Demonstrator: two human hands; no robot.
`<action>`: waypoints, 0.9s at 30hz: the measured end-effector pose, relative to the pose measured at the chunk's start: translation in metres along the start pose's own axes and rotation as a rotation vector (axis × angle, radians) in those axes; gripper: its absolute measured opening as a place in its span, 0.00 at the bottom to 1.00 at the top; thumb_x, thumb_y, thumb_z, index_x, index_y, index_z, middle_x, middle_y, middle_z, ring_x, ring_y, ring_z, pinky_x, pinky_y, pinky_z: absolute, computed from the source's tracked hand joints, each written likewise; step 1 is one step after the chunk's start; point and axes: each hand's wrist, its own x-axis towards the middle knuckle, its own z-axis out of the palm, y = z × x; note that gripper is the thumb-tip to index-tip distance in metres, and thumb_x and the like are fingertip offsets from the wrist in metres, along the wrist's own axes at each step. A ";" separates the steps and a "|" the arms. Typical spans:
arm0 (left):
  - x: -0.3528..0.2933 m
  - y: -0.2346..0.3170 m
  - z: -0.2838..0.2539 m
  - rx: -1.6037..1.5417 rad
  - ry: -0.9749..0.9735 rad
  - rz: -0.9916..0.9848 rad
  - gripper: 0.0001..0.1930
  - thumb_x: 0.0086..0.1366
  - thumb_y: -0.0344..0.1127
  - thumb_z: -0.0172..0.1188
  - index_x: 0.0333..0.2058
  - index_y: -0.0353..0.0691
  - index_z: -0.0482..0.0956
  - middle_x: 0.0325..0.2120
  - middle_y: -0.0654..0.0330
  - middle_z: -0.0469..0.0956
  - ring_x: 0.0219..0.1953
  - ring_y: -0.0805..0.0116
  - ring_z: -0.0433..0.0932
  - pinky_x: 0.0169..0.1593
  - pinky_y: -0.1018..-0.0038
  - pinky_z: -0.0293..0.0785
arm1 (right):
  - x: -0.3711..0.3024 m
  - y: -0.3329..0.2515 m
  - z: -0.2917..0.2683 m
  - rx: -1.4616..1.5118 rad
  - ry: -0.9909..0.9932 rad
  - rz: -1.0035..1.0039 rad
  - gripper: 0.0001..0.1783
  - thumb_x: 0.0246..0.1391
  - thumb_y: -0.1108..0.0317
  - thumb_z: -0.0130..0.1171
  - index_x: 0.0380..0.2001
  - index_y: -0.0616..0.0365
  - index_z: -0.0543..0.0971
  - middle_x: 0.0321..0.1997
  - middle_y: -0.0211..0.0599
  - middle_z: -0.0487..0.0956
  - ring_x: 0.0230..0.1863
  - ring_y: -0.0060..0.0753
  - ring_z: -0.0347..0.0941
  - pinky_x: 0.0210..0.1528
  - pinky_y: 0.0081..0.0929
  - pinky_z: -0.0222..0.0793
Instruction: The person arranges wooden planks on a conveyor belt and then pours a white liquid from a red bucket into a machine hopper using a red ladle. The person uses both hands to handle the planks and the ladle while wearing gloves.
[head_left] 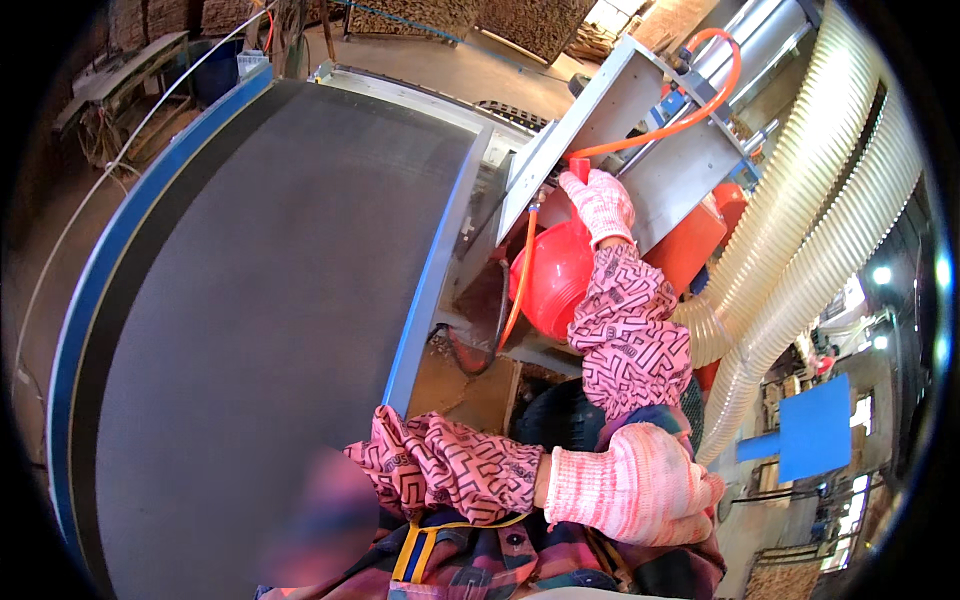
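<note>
My right hand, in a pink-and-white knit glove, reaches up beside the machine with its fingers closed round the upright handle of a red plastic dipper. The dipper's rounded bowl hangs below the hand, partly covered by my patterned pink sleeve. My left hand, gloved the same way, is curled closed in front of my body at the lower right. Its palm is turned out of sight, so anything inside it is hidden. The left forearm, in a matching sleeve, crosses from the left.
A wide dark conveyor belt with blue side rails fills the left. Beside the dipper stands a metal machine frame with orange air hoses. Thick ribbed ducts run down the right, near a blue panel.
</note>
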 end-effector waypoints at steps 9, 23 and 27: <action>-0.003 -0.020 0.045 -0.125 -0.027 0.252 0.09 0.58 0.43 0.55 0.27 0.46 0.70 0.28 0.60 0.70 0.27 0.60 0.75 0.27 0.63 0.68 | 0.010 0.005 0.004 -0.043 -0.037 -0.029 0.31 0.53 0.38 0.53 0.42 0.55 0.82 0.44 0.50 0.81 0.49 0.52 0.76 0.52 0.45 0.69; -0.011 -0.025 0.052 -0.312 -0.329 0.143 0.12 0.65 0.46 0.51 0.37 0.44 0.71 0.35 0.58 0.69 0.37 0.61 0.74 0.42 0.67 0.70 | 0.012 0.012 0.005 -0.072 0.029 -0.079 0.30 0.53 0.39 0.55 0.38 0.57 0.83 0.35 0.48 0.82 0.40 0.49 0.79 0.45 0.42 0.71; -0.012 -0.017 0.050 -0.362 -0.423 -0.067 0.10 0.67 0.45 0.50 0.37 0.45 0.70 0.36 0.60 0.70 0.36 0.63 0.74 0.41 0.71 0.70 | 0.011 0.008 0.006 -0.007 -0.001 -0.088 0.29 0.53 0.40 0.56 0.36 0.57 0.82 0.30 0.47 0.82 0.36 0.49 0.79 0.41 0.42 0.70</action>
